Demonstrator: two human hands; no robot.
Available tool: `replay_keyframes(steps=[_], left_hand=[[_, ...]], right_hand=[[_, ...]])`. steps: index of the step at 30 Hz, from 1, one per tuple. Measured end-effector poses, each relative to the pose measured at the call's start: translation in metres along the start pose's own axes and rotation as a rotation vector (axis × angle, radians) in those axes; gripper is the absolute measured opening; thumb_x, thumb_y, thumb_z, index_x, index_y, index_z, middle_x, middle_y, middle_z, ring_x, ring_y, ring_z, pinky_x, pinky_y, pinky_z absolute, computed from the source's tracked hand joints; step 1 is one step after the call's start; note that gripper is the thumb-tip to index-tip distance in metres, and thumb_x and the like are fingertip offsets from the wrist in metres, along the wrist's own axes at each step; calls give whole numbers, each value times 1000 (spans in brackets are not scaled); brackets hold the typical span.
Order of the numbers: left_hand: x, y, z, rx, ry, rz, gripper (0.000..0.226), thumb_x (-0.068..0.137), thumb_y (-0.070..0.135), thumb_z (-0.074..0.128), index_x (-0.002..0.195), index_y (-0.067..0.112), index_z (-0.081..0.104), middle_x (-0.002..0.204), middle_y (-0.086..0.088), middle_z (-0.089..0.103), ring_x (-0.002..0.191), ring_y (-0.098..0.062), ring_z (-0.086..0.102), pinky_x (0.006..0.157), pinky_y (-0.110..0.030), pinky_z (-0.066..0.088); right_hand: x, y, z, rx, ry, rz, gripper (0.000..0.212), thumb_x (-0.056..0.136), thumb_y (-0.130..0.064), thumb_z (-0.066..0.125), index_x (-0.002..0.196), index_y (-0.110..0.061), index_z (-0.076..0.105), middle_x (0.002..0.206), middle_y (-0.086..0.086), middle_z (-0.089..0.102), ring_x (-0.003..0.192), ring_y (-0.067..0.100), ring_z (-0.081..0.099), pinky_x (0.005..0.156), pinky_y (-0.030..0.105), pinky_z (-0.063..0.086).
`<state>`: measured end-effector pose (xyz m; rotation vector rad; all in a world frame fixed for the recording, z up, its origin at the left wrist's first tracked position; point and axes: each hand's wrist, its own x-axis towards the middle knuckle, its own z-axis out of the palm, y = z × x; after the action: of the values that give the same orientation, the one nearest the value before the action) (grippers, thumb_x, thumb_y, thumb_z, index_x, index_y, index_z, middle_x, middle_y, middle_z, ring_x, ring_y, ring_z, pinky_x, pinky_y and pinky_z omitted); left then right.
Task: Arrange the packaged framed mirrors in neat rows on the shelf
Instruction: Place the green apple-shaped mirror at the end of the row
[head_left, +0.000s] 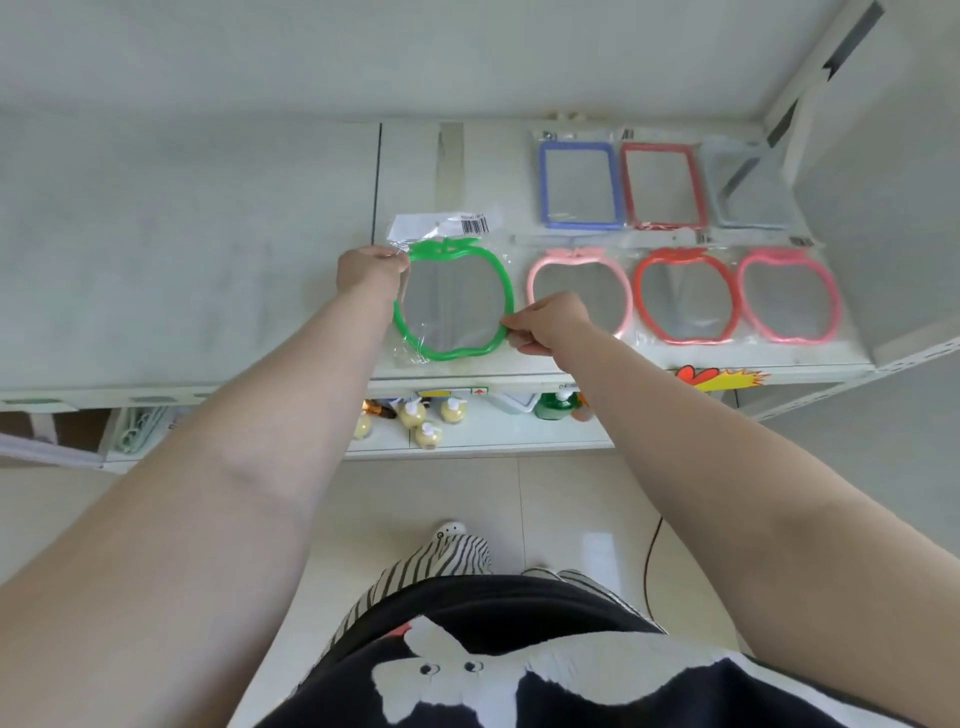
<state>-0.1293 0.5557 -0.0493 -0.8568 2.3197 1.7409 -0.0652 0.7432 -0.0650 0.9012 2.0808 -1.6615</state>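
— Green apple-shaped mirror (453, 304), in clear plastic packaging with a barcode flap at the top: position?

— Lying on the white shelf (623, 358), at the left end of the front row, just beside the pale pink apple-shaped mirror (579, 296). Held at two points.

— State of the hands?

— Left hand (370, 269) closed, pinching the packaging at the frame's upper left corner. Right hand (549, 322) closed, fingers pressed together on the frame's lower right edge.

— Rest of the front row?

— Red apple-shaped mirror (687, 296), then pink apple-shaped mirror (788, 295), side by side to the right, all packaged, stalks toward the back.

— Back row?

— Blue rectangular mirror (581, 184), red rectangular mirror (662, 186), grey rectangular mirror (748, 187), set close together behind the three right-hand apples. Grey one partly blurred by reflection.

— Surroundings?

— Below, a lower shelf (498, 441) with yellow pump bottles (428, 421) and a green bottle (553, 405). Orange and yellow burst sticker (719, 376) on the shelf's front edge at right. Pale tiled floor (571, 509) underneath.
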Motion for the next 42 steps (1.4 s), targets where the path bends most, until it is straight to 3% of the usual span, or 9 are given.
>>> replay_keyframes(steps=[3, 7, 11, 16, 20, 24, 27, 30, 42], left_hand=[[22, 4, 3, 81, -66, 17, 31, 80, 7, 67, 111, 13, 69, 112, -9, 71, 95, -25, 67, 87, -27, 53], [38, 4, 15, 174, -173, 26, 46, 78, -1, 63, 121, 16, 63, 104, -6, 67, 80, -20, 59, 58, -20, 45], [42, -1, 27, 354, -178, 95, 49, 85, 9, 59, 133, 17, 51, 123, 0, 59, 107, -21, 60, 87, -24, 47], [17, -10, 54, 849, -245, 535, 64, 91, 23, 52, 149, 16, 25, 157, -15, 19, 145, -34, 19, 119, -38, 21], [0, -21, 81, 1054, -508, 605, 72, 94, 39, 49, 153, 26, 10, 162, -10, -9, 150, -33, -8, 120, -53, 3], [-1, -36, 89, 1121, -547, 587, 76, 93, 50, 44, 153, 29, 2, 160, -11, -20, 148, -34, -18, 116, -58, -2], [0, -43, 90, 1125, -508, 620, 77, 93, 52, 45, 152, 31, 1, 159, -12, -21, 148, -34, -18, 116, -60, -2], [-3, -46, 93, 1153, -473, 634, 77, 93, 52, 45, 152, 32, 0, 159, -11, -22, 147, -34, -19, 116, -60, -3], [-11, -46, 99, 1135, -476, 630, 79, 92, 52, 46, 152, 31, 0, 159, -13, -21, 147, -35, -19, 115, -60, -4]], right_hand=[[12, -5, 11, -6, 45, 52, 20, 76, -3, 76, 86, -5, 59, 65, 17, 61, 52, 23, 57, 75, 37, 57], [19, -6, 13, -33, 137, 99, 25, 76, -5, 75, 85, -10, 52, 68, 15, 61, 46, 19, 55, 46, 22, 47], [26, -2, 15, -84, 203, 112, 28, 73, -6, 76, 77, -12, 49, 68, 13, 59, 59, 24, 60, 62, 31, 50], [31, 1, 16, -184, 226, 108, 21, 79, -10, 72, 77, -10, 51, 71, 12, 64, 56, 24, 64, 65, 29, 54], [24, 0, 14, -393, 257, 21, 17, 87, -20, 63, 91, -3, 63, 80, 13, 71, 54, 22, 67, 60, 27, 55], [14, 1, -2, -763, 432, -109, 19, 91, -22, 50, 79, -13, 61, 81, 8, 65, 77, 30, 59, 57, 26, 40], [18, 15, -17, -755, 536, -221, 26, 91, -27, 54, 114, -20, 65, 119, 7, 60, 115, 29, 50, 83, 33, 45], [26, 33, -24, -796, 444, -216, 47, 90, -39, 58, 135, -28, 50, 146, 12, 40, 138, 30, 28, 112, 38, 30], [36, 39, -21, -805, 371, -138, 62, 89, -51, 55, 145, -38, 31, 160, 10, 12, 148, 30, 10, 120, 42, 16]])
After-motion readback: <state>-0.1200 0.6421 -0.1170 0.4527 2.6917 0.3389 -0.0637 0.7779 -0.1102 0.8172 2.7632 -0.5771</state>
